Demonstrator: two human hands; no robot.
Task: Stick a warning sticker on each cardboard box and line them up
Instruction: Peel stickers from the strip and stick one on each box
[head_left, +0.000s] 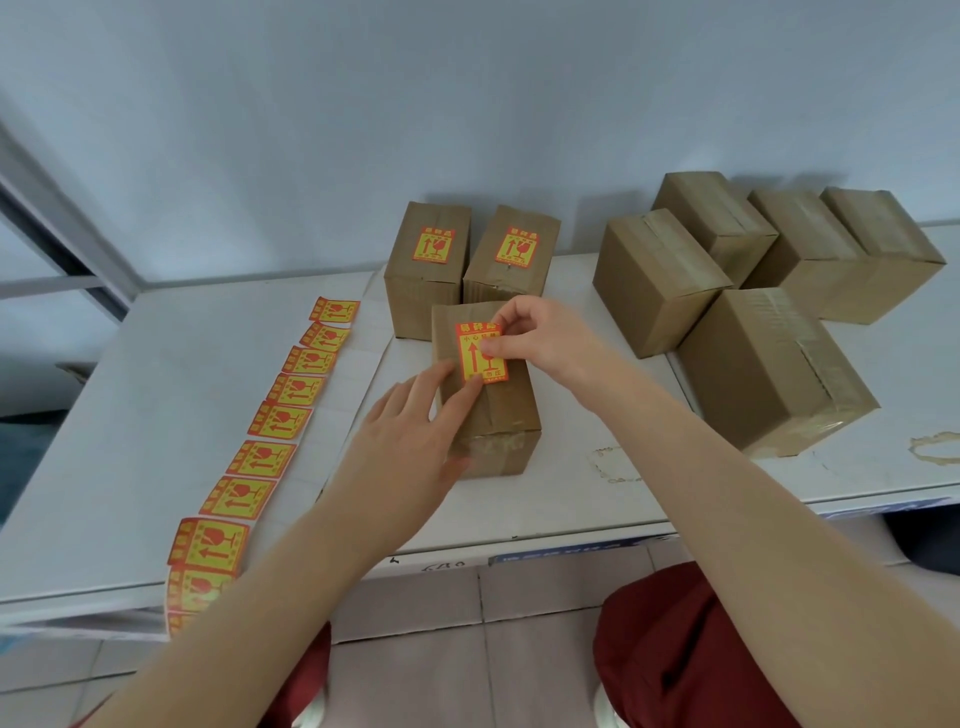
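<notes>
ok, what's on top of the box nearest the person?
On the nearest box: a red-and-yellow warning sticker. The right hand pinches its upper right edge; the left hand presses its lower edge. Both hands hide part of the sticker and the box top under them.

Red-yellow sticker (470, 356) lies atop the near cardboard box (493, 415); 2 stickered boxes (423, 293) behind, 5 bare boxes (769, 364) right.

The head camera looks forward and down from close above the white table (156, 395) toward the wall (467, 104).
</notes>
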